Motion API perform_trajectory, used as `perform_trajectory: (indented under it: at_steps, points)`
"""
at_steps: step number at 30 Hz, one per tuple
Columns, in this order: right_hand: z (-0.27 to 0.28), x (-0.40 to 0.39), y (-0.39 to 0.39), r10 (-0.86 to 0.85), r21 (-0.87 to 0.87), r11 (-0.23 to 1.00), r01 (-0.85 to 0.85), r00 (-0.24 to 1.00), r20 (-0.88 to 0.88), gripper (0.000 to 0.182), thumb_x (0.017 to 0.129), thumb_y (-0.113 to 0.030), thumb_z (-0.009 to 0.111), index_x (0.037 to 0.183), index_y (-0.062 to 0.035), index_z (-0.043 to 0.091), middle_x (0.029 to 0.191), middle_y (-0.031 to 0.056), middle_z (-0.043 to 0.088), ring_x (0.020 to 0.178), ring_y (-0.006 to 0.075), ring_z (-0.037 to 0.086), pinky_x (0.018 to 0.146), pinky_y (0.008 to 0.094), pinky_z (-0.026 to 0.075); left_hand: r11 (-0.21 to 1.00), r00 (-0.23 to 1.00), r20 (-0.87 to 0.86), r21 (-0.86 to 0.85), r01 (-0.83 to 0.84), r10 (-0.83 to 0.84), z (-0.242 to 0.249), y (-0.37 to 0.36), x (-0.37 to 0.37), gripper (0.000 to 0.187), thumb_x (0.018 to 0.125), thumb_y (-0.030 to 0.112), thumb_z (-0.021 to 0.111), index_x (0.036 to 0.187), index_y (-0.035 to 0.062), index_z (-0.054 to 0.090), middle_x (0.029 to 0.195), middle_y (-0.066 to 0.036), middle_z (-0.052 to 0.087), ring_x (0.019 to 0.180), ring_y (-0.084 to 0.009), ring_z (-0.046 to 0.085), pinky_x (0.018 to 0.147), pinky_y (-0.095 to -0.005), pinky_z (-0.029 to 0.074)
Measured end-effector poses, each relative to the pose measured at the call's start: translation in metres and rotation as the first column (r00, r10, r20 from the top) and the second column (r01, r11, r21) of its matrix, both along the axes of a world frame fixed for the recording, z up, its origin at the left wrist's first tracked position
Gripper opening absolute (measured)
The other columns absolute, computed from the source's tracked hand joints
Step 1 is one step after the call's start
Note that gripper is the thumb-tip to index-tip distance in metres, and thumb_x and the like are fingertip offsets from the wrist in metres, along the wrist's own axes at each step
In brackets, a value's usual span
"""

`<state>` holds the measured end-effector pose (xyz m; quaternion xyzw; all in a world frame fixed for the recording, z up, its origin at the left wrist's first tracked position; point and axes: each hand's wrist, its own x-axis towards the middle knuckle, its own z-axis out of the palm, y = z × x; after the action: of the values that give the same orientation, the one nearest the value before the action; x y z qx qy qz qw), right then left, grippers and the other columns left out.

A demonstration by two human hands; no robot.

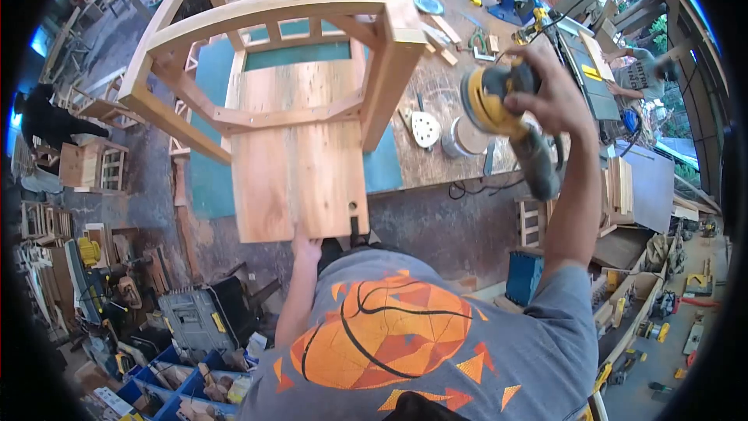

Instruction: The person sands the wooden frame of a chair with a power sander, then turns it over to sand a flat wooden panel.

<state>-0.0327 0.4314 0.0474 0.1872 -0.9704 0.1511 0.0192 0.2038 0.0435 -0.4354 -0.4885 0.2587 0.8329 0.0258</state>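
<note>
My right hand (pixel 555 97) is wrapped round a yellow and black orbital sander (pixel 495 101), held up in the air over the right part of the workbench. A wooden chair frame (pixel 269 12) with slats and legs rests on the bench over a green mat (pixel 382 171). Within it lies a broad, pale wooden panel (pixel 300 164), its near end reaching past the bench edge toward my body. My left hand (pixel 306 249) grips that near edge from below, its fingers partly hidden by the panel. A notch and a hole show at the panel's near right corner.
On the workbench (pixel 436 164) are a white perforated sanding pad (pixel 425 129), a round tin (pixel 465 139), wood offcuts and a blue vise (pixel 510 4). A cable hangs off its front edge. Another person (pixel 643 74) works at the right. Toolboxes (pixel 199 320) and blue bins crowd the lower left.
</note>
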Motion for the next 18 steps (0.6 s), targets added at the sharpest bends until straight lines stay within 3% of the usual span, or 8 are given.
perform_trajectory:
  at_steps: [2, 3, 5, 8, 9, 12, 13, 18]
  points:
    - [-0.009, 0.017, 0.003, -0.101, -0.002, 0.995, 0.102, 0.991, 0.090, 0.067, 0.072, -0.018, 0.084, 0.135, -0.0147, 0.060, 0.126, 0.0172, 0.060, 0.121, 0.0371, 0.058, 0.106, 0.0451, 0.047, 0.980, 0.989, 0.070, -0.165, -0.115, 0.128, 0.043, -0.019, 0.007, 0.076, 0.095, 0.060, 0.068, 0.148, 0.0088, 0.049, 0.144, -0.015, 0.058, 0.128, -0.0320, 0.060, 0.104, -0.0490, 0.051]
    - [-0.024, 0.020, 0.010, -0.072, -0.053, 0.996, 0.077, 0.993, 0.089, 0.068, 0.072, -0.017, 0.085, 0.135, -0.0151, 0.060, 0.127, 0.0170, 0.059, 0.120, 0.0374, 0.059, 0.104, 0.0457, 0.049, 0.975, 0.988, 0.080, -0.187, -0.117, 0.134, 0.049, -0.036, 0.012, 0.076, 0.095, 0.060, 0.068, 0.148, 0.0088, 0.049, 0.144, -0.015, 0.058, 0.128, -0.0320, 0.060, 0.104, -0.0490, 0.051]
    - [-0.047, 0.031, 0.012, -0.089, -0.058, 0.994, 0.098, 0.987, 0.134, 0.069, 0.071, -0.017, 0.085, 0.135, -0.0156, 0.060, 0.128, 0.0172, 0.058, 0.119, 0.0376, 0.061, 0.102, 0.0461, 0.050, 0.897, 0.993, 0.088, -0.441, -0.032, 0.079, 0.062, -0.075, 0.026, 0.081, 0.096, 0.064, 0.064, 0.147, 0.0023, 0.049, 0.141, -0.016, 0.060, 0.117, -0.0315, 0.067, 0.096, -0.0450, 0.057]
    - [-0.073, 0.048, 0.012, -0.124, -0.063, 0.989, 0.135, 0.980, 0.157, 0.069, 0.071, -0.018, 0.085, 0.135, -0.0179, 0.060, 0.129, 0.0178, 0.058, 0.115, 0.0382, 0.064, 0.098, 0.0477, 0.053, 0.865, 0.983, 0.060, -0.485, -0.125, 0.176, 0.098, -0.099, 0.024, 0.086, 0.097, 0.066, 0.060, 0.149, -0.0013, 0.047, 0.143, -0.017, 0.058, 0.115, -0.0319, 0.069, 0.094, -0.0421, 0.059]
    - [-0.083, 0.053, 0.011, -0.131, -0.051, 0.989, 0.141, 0.977, 0.169, 0.068, 0.071, -0.018, 0.085, 0.135, -0.0188, 0.060, 0.130, 0.0178, 0.058, 0.115, 0.0387, 0.064, 0.099, 0.0482, 0.053, 0.871, 0.983, 0.057, -0.474, -0.126, 0.173, 0.117, -0.096, 0.019, 0.089, 0.099, 0.069, 0.052, 0.152, -0.0011, 0.043, 0.149, -0.018, 0.054, 0.125, -0.0336, 0.064, 0.101, -0.0471, 0.056]
    - [-0.108, 0.073, 0.006, -0.154, -0.106, 0.978, 0.177, 0.969, 0.194, 0.066, 0.073, -0.018, 0.084, 0.134, -0.0209, 0.060, 0.130, 0.0174, 0.057, 0.116, 0.0404, 0.063, 0.098, 0.0494, 0.052, 0.826, 0.982, -0.002, -0.540, -0.161, 0.190, 0.108, -0.099, 0.016, 0.088, 0.100, 0.072, 0.045, 0.156, 0.0032, 0.040, 0.154, -0.016, 0.050, 0.133, -0.0346, 0.057, 0.107, -0.0510, 0.051]
    - [-0.113, 0.081, 0.003, -0.156, -0.118, 0.976, 0.182, 0.967, 0.203, 0.066, 0.073, -0.018, 0.084, 0.134, -0.0213, 0.060, 0.130, 0.0171, 0.057, 0.117, 0.0408, 0.062, 0.098, 0.0494, 0.053, 0.862, 0.985, 0.026, -0.489, -0.136, 0.170, 0.117, -0.092, 0.014, 0.087, 0.101, 0.074, 0.038, 0.158, 0.0091, 0.039, 0.158, -0.013, 0.046, 0.140, -0.0348, 0.051, 0.112, -0.0548, 0.046]
    - [-0.143, 0.118, 0.005, -0.164, -0.213, 0.950, 0.227, 0.947, 0.277, 0.068, 0.071, -0.017, 0.085, 0.135, -0.0227, 0.060, 0.132, 0.0160, 0.056, 0.120, 0.0410, 0.060, 0.098, 0.0498, 0.052, 0.912, 0.991, 0.057, -0.401, -0.089, 0.122, 0.078, -0.106, 0.020, 0.083, 0.101, 0.075, 0.032, 0.158, 0.0139, 0.040, 0.159, -0.012, 0.046, 0.139, -0.0351, 0.051, 0.111, -0.0570, 0.045]
